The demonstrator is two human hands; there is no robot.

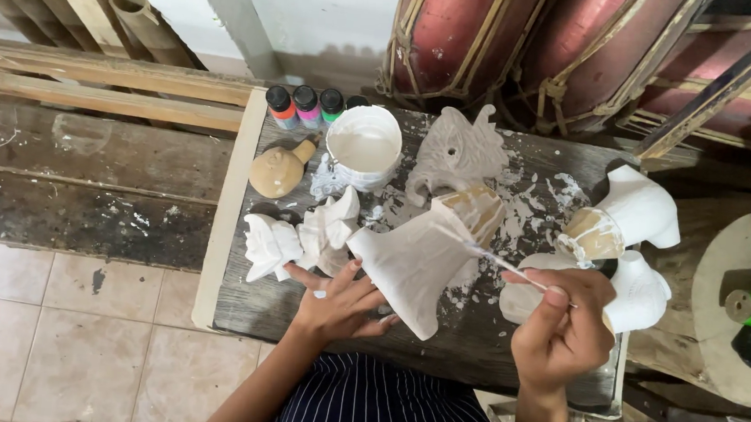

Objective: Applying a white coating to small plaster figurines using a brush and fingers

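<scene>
Striped navy cloth [379, 410] fills the foreground, the person's own clothing, and above it both hands are at work. Left hand [338, 305] props up a white-coated carved figure [411, 262] from beneath, fingers [349, 275] spread fairly wide along its flank and underside, so the piece stands tilted over the bench [464, 332]. Right hand [561, 325] pinches a thin brush [500, 262], fingers closed narrow on the handle, with the tip reaching toward the figure's upper end, where bare tan wood [473, 207] shows through.

My read: the uncovered part wants the attention. Light, short strokes would suit the carved grooves, and the supporting fingers look best kept low, off wet surface. Turning the piece by the base rather than the coated side seems wise.

Behind it a white tub of paint [364, 144] sits open, within easy reach for reloading. Three small bottles [305, 105] with orange, pink and green bands line the bench's far edge. Other carvings crowd round: a small white one [272, 246] just beside the left hand, an unpainted grey one [459, 151] farther back, two part-coated ones [631, 216] to the right.
</scene>
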